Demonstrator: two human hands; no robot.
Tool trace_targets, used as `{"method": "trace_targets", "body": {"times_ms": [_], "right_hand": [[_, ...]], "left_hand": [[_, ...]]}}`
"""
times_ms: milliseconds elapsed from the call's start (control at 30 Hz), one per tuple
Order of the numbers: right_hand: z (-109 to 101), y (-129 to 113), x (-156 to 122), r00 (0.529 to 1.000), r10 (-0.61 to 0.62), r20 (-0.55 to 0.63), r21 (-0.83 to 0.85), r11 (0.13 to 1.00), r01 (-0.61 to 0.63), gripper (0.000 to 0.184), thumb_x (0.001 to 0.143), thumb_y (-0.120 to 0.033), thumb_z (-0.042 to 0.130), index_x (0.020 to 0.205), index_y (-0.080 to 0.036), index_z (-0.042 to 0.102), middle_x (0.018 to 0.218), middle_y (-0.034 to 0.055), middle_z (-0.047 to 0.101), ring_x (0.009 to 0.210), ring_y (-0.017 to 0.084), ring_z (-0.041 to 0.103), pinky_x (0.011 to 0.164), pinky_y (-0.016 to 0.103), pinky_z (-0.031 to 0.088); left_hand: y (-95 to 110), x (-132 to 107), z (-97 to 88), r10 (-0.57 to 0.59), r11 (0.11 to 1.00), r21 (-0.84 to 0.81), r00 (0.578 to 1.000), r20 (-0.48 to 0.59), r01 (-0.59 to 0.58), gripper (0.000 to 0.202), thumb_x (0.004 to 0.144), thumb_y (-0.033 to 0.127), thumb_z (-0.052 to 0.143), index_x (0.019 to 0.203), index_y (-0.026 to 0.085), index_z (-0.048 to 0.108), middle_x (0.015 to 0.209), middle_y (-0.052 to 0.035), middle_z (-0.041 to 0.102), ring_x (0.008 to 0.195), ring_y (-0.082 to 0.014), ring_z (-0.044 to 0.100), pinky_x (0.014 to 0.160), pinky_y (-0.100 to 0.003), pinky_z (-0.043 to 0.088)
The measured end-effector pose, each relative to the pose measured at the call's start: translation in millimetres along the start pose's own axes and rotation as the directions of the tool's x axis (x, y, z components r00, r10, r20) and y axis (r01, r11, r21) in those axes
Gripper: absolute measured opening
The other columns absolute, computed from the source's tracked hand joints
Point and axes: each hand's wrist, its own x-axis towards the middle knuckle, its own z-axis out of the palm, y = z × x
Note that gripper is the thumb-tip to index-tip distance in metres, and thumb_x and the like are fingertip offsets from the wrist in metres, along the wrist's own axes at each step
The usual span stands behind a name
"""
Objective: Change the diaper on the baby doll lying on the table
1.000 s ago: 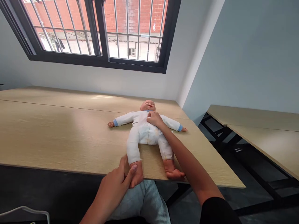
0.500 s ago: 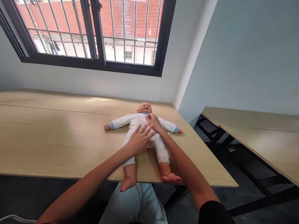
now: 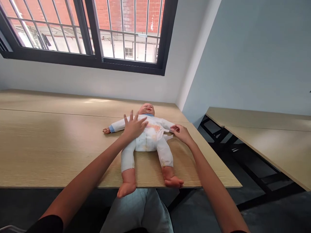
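Note:
A baby doll (image 3: 147, 142) lies on its back on the wooden table (image 3: 60, 145), head toward the window and feet at the front edge. It wears a white outfit (image 3: 165, 152) with a blue collar and cuffs. The front is parted at the belly, showing a pinkish patch and a white lower body with a centre seam. My left hand (image 3: 134, 127) rests on one side of the doll's chest, fingers spread. With thumb and fingers pinched together, my right hand (image 3: 181, 132) holds the outfit's front flap, drawn out beside the doll's sleeve.
Behind the table stands a wall with a dark-framed, barred window (image 3: 97, 58). A second wooden table (image 3: 262, 136) with black legs stands to the right, across a gap. My legs in light jeans (image 3: 136, 210) are below the front edge.
My right hand has moved right from the doll's chest, drawing the flap outward and uncovering the belly. My left hand has slid up and left onto the chest. The view has shifted slightly.

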Motion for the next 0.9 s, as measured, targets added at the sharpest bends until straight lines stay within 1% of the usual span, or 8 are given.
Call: {"method": "trace_targets", "body": {"times_ms": [100,200,267,300,500,600,733,900], "right_hand": [[-7,7,-9,0.968,-0.028,0.250,0.028,0.999,0.022,0.027,0.072,-0.024,0.068,0.098,-0.019,0.072,0.103,0.0068,0.069,0.090,0.022,0.061,0.080,0.032,0.046],[-10,9,-12,0.950,-0.007,0.313,-0.001,1.000,0.007,0.023,0.067,-0.032,0.072,0.086,-0.018,0.073,0.093,0.0056,0.069,0.089,0.023,0.060,0.079,0.032,0.044],[-12,8,-11,0.955,0.010,0.298,0.036,0.999,-0.021,0.026,0.070,-0.042,0.070,0.075,-0.016,0.069,0.079,0.0037,0.067,0.078,0.021,0.059,0.072,0.030,0.042],[-13,6,-11,0.957,0.012,0.291,0.082,0.996,-0.037,0.032,0.072,-0.047,0.068,0.073,-0.015,0.068,0.073,0.0027,0.065,0.073,0.019,0.058,0.069,0.029,0.041],[-18,-4,-13,0.961,0.050,0.271,0.331,0.933,-0.141,0.046,0.070,-0.060,0.070,0.079,-0.015,0.066,0.077,0.0058,0.067,0.074,0.020,0.060,0.066,0.029,0.043],[-16,-4,-12,0.978,0.007,0.209,0.318,0.945,-0.075,0.040,0.077,-0.055,0.067,0.085,-0.016,0.064,0.081,0.0066,0.068,0.076,0.021,0.061,0.069,0.030,0.045],[-13,-5,-10,0.974,-0.226,-0.030,-0.110,0.969,0.221,0.018,0.091,-0.030,0.053,0.085,-0.018,0.064,0.086,0.0075,0.066,0.081,0.022,0.060,0.074,0.034,0.043],[-9,-19,-19,0.827,-0.541,-0.152,-0.511,0.759,0.403,0.025,0.096,-0.016,0.043,0.098,-0.021,0.068,0.098,0.0101,0.062,0.091,0.023,0.057,0.081,0.037,0.042]], "left_hand": [[10,-6,-7.3,0.201,0.979,-0.028,0.976,-0.089,-0.204,0.045,0.100,0.044,0.034,0.138,0.029,0.054,0.154,-0.0065,0.039,0.149,-0.0314,0.016,0.117,-0.062,0.005],[20,-16,-8.6,0.529,0.846,-0.149,0.841,0.113,-0.512,0.040,0.101,0.044,0.035,0.133,0.034,0.057,0.146,-0.0007,0.051,0.145,-0.0241,0.029,0.119,-0.054,0.009],[25,-20,-5.2,0.623,0.782,-0.193,0.756,0.201,-0.593,0.039,0.100,0.045,0.038,0.133,0.035,0.057,0.145,-0.0006,0.052,0.143,-0.0242,0.033,0.119,-0.052,0.011],[26,-20,-3.0,0.630,0.777,-0.195,0.745,0.220,-0.599,0.040,0.100,0.046,0.039,0.133,0.035,0.057,0.146,-0.0015,0.051,0.143,-0.0246,0.034,0.118,-0.052,0.013],[30,-1,6.1,0.523,0.852,-0.179,0.796,0.305,-0.491,0.044,0.098,0.053,0.035,0.128,0.034,0.061,0.146,-0.0017,0.051,0.144,-0.0300,0.031,0.114,-0.058,0.018],[32,11,8.6,0.474,0.880,-0.175,0.807,0.353,-0.441,0.045,0.097,0.057,0.035,0.121,0.034,0.066,0.147,-0.0024,0.050,0.144,-0.0298,0.029,0.114,-0.060,0.015],[32,20,10.8,0.467,0.884,-0.194,0.792,0.393,-0.425,0.045,0.095,0.059,0.036,0.114,0.033,0.068,0.147,-0.0015,0.050,0.144,-0.0288,0.029,0.115,-0.061,0.013],[25,24,15.4,0.444,0.896,-0.216,0.812,0.379,-0.389,0.053,0.093,0.063,0.036,0.131,0.032,0.058,0.150,-0.0011,0.046,0.146,-0.0267,0.026,0.117,-0.058,0.009]]}}
